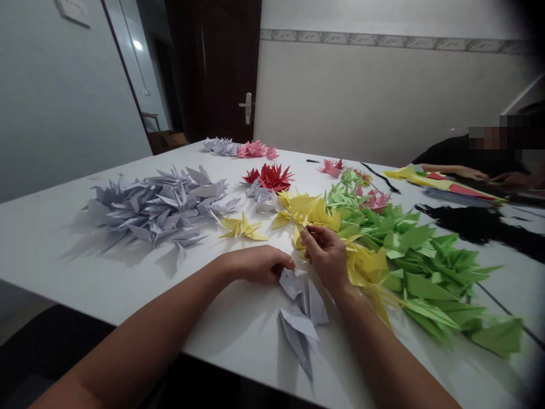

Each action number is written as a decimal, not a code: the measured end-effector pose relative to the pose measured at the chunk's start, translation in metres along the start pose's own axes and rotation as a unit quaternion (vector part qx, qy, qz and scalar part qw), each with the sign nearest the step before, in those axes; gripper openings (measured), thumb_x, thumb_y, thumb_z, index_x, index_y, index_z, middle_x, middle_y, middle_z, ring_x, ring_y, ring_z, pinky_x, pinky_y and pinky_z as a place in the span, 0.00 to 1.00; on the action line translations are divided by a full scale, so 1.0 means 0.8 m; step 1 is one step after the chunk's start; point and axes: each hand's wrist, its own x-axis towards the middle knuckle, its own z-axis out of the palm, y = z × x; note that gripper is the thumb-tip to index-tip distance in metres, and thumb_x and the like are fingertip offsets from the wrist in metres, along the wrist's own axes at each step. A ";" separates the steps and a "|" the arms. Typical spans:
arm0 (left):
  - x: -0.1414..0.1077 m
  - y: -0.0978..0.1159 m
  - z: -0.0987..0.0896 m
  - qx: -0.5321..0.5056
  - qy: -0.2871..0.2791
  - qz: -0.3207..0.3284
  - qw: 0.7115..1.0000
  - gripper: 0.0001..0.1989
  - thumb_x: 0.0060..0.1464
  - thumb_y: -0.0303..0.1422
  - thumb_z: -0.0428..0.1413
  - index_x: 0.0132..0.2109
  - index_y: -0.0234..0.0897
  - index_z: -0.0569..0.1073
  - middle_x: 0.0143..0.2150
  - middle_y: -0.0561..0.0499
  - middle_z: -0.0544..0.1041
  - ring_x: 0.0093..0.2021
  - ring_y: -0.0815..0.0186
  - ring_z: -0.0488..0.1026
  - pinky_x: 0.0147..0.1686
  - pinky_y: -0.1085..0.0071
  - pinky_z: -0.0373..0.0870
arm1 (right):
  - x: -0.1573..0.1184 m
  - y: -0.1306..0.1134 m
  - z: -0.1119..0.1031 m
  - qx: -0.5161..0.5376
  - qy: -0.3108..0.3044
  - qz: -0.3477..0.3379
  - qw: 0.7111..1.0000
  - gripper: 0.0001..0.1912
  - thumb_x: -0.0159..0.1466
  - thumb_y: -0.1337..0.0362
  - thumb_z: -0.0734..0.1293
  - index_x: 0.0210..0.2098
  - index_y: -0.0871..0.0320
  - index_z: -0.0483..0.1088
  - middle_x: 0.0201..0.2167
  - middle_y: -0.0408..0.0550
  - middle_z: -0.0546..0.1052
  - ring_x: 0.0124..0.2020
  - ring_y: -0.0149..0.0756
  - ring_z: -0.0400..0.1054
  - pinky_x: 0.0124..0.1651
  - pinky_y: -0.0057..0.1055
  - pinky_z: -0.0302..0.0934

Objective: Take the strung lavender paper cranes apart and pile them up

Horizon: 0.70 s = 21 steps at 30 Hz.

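R hand [326,255] pinched a yellow origami crane [303,241] at fingertips, L hand [258,266] curled, grip unclear, near loose lilac cranes [302,318]; many already folded on white surface [55,255], w/ big lilac pile [157,207], big green pile [421,272], yellow paper [443,182] by co-worker's hands [468,173].

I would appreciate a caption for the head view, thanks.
Left hand and right hand amid folded paper cranes on a white table.
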 end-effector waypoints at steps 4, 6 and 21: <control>0.001 -0.003 0.002 0.000 0.009 -0.014 1.000 0.18 0.39 0.19 0.50 0.37 0.41 0.75 0.30 0.54 0.76 0.28 0.69 0.69 0.28 0.78 0.61 | 0.000 0.001 0.000 -0.007 -0.004 -0.002 1.000 0.19 0.52 0.51 0.70 0.34 0.61 0.69 0.19 0.39 0.69 0.14 0.25 0.59 0.15 0.23 0.54; 0.000 -0.001 0.000 0.001 0.029 -0.007 1.000 0.19 0.38 0.18 0.50 0.36 0.41 0.76 0.30 0.54 0.76 0.29 0.69 0.69 0.28 0.78 0.62 | 0.000 0.001 0.000 -0.007 -0.004 -0.002 1.000 0.19 0.52 0.51 0.70 0.34 0.61 0.69 0.19 0.39 0.69 0.15 0.25 0.59 0.15 0.23 0.54; 0.004 0.010 -0.008 -0.042 0.210 -0.005 0.977 0.06 0.44 0.24 0.56 0.29 0.37 0.76 0.25 0.52 0.74 0.24 0.71 0.67 0.27 0.76 0.60 | -0.001 -0.001 0.001 -0.015 -0.021 0.003 1.000 0.18 0.53 0.53 0.69 0.34 0.61 0.69 0.20 0.40 0.70 0.15 0.25 0.60 0.17 0.23 0.56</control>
